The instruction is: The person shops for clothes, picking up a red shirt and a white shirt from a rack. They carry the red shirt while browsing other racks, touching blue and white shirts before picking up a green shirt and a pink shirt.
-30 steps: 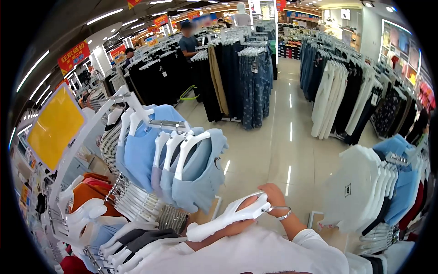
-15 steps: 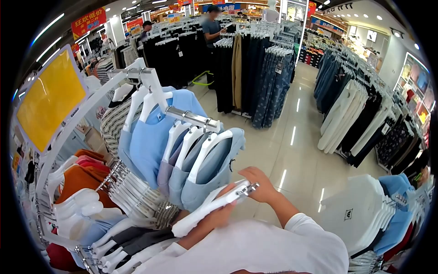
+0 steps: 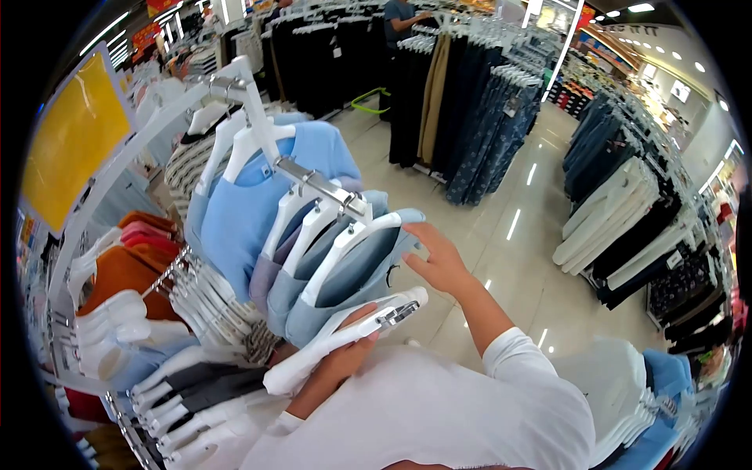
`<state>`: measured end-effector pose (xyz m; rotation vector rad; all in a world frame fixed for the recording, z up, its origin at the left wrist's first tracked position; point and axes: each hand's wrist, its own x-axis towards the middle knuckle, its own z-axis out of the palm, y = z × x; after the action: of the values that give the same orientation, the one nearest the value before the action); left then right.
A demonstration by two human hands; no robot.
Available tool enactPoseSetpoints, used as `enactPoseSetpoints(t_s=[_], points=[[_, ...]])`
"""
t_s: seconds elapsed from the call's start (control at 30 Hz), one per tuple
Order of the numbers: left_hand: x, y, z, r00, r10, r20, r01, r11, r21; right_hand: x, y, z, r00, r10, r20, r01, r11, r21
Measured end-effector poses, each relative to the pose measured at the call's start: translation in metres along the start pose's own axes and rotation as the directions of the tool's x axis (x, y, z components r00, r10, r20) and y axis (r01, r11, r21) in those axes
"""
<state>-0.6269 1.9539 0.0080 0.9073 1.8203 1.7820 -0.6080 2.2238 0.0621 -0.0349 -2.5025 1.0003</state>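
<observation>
White hangers (image 3: 333, 348) with metal hooks lie across my left hand (image 3: 352, 356), whose fingers wrap round them in front of my chest. My right hand (image 3: 437, 258) is raised, its thumb and index finger apart and nothing between them. The index fingertip is at the shoulder of the front light-blue garment (image 3: 329, 301); whether it touches cannot be made out. That garment hangs on a white hanger at the end of the rack's metal arm (image 3: 321, 184). Behind it hang more grey-blue clothes and a bright blue top (image 3: 247, 207).
A yellow sign (image 3: 78, 141) tops the white rack frame. Orange clothes (image 3: 125, 274) and several bare white hangers (image 3: 211, 301) hang at left. Racks of trousers (image 3: 486, 133) stand beyond the tiled aisle (image 3: 517, 204). White tops (image 3: 607, 392) hang at lower right. A person (image 3: 401, 23) stands behind.
My right hand has left the hanger hooks and moved up to the front garment's shoulder. My left hand keeps the hangers, slightly lower and further left. The view has tilted down.
</observation>
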Motion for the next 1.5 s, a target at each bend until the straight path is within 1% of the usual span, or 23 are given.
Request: enactPoseSetpoints(t_s=[0.03, 0.13, 0.2, 0.23, 0.27, 0.3, 0.33, 0.47, 0.5, 0.53, 0.6, 0.7, 0.83, 0.9, 1.03, 1.1, 1.2, 1.23, 1.3, 1.37, 1.4, 1.47, 1.5], points=[[0.002, 0.008, 0.005, 1.000, -0.027, -0.003, 0.027, 0.998, 0.054, 0.007, 0.006, -0.001, 0.998, -0.056, -0.003, 0.056, 0.998, -0.035], [0.007, 0.009, 0.007, 0.996, 0.005, 0.094, -0.027, 0.972, 0.234, 0.030, 0.024, 0.012, 0.977, -0.213, 0.030, 0.215, 0.974, -0.069], [0.006, 0.020, 0.016, 0.992, -0.081, 0.100, 0.060, 0.980, 0.192, 0.043, 0.033, 0.022, 0.953, -0.295, 0.066, 0.299, 0.952, -0.060], [0.008, 0.020, 0.021, 0.992, -0.089, 0.089, 0.071, 0.980, 0.184, 0.047, 0.032, 0.027, 0.945, -0.312, 0.093, 0.317, 0.947, -0.045], [0.009, 0.026, 0.026, 0.988, -0.141, 0.067, 0.128, 0.977, 0.173, 0.052, 0.030, 0.030, 0.937, -0.331, 0.114, 0.337, 0.941, -0.037], [0.009, 0.029, 0.031, 0.991, -0.130, 0.043, 0.120, 0.975, 0.188, 0.054, 0.029, 0.031, 0.928, -0.349, 0.132, 0.356, 0.934, -0.029], [0.011, 0.030, 0.035, 0.993, -0.112, 0.023, 0.105, 0.973, 0.205, 0.057, 0.028, 0.032, 0.926, -0.349, 0.143, 0.354, 0.935, -0.008], [0.012, 0.029, 0.049, 0.975, -0.211, -0.067, 0.220, 0.959, 0.180, 0.073, 0.035, 0.038, 0.905, -0.393, 0.160, 0.397, 0.918, 0.011], [0.013, 0.027, 0.052, 0.981, -0.169, -0.096, 0.186, 0.960, 0.211, 0.078, 0.037, 0.042, 0.896, -0.417, 0.154, 0.419, 0.908, 0.018], [0.013, 0.024, 0.055, 0.981, -0.156, -0.118, 0.176, 0.967, 0.185, 0.082, 0.040, 0.045, 0.886, -0.441, 0.145, 0.442, 0.897, 0.025], [0.014, 0.021, 0.061, 0.979, -0.126, -0.162, 0.149, 0.979, 0.139, 0.092, 0.043, 0.052, 0.883, -0.427, 0.193, 0.433, 0.901, 0.011], [0.016, 0.028, 0.072, 0.954, -0.195, -0.227, 0.222, 0.970, 0.100, 0.105, 0.046, 0.060, 0.874, -0.399, 0.279, 0.419, 0.908, -0.017], [0.019, 0.025, 0.086, 0.947, -0.164, -0.276, 0.189, 0.980, 0.067, 0.109, 0.045, 0.056, 0.869, -0.361, 0.338, 0.397, 0.917, -0.043], [0.020, 0.024, 0.091, 0.951, -0.125, -0.282, 0.153, 0.985, 0.080, 0.109, 0.045, 0.049, 0.869, -0.391, 0.304, 0.410, 0.912, 0.000], [0.025, 0.025, 0.101, 0.926, -0.179, -0.333, 0.187, 0.982, -0.006, 0.115, 0.056, 0.029, 0.858, -0.470, 0.210, 0.466, 0.882, 0.071], [0.028, 0.031, 0.106, 0.914, -0.206, -0.351, 0.208, 0.978, -0.032, 0.118, 0.059, 0.013, 0.870, -0.429, 0.243, 0.428, 0.902, 0.058], [0.033, 0.036, 0.110, 0.908, -0.157, -0.389, 0.096, 0.981, -0.171, 0.120, 0.069, -0.009, 0.898, -0.307, 0.316, 0.315, 0.949, 0.027], [0.036, 0.035, 0.107, 0.908, -0.106, -0.406, 0.073, 0.993, -0.096, 0.120, 0.076, -0.017, 0.905, -0.263, 0.334, 0.273, 0.962, 0.017], [0.035, 0.023, 0.097, 0.906, -0.090, -0.414, 0.065, 0.995, -0.073, 0.115, 0.087, -0.037, 0.922, -0.145, 0.359, 0.164, 0.986, -0.021], [0.044, 0.025, 0.089, 0.905, -0.022, -0.424, 0.014, 1.000, -0.023, 0.106, 0.118, -0.049, 0.927, -0.045, 0.373, 0.077, 0.995, -0.070], [0.054, 0.026, 0.092, 0.877, 0.016, -0.480, -0.063, 0.995, -0.082, 0.102, 0.134, -0.056, 0.925, 0.007, 0.380, 0.032, 0.995, -0.095], [0.062, 0.020, 0.084, 0.874, 0.015, -0.486, -0.105, 0.982, -0.158, 0.086, 0.158, -0.074, 0.938, 0.054, 0.343, -0.034, 0.997, -0.066], [0.068, 0.025, 0.080, 0.878, 0.005, -0.478, -0.076, 0.989, -0.130, 0.076, 0.171, -0.083, 0.941, 0.081, 0.328, -0.069, 0.996, -0.050]])
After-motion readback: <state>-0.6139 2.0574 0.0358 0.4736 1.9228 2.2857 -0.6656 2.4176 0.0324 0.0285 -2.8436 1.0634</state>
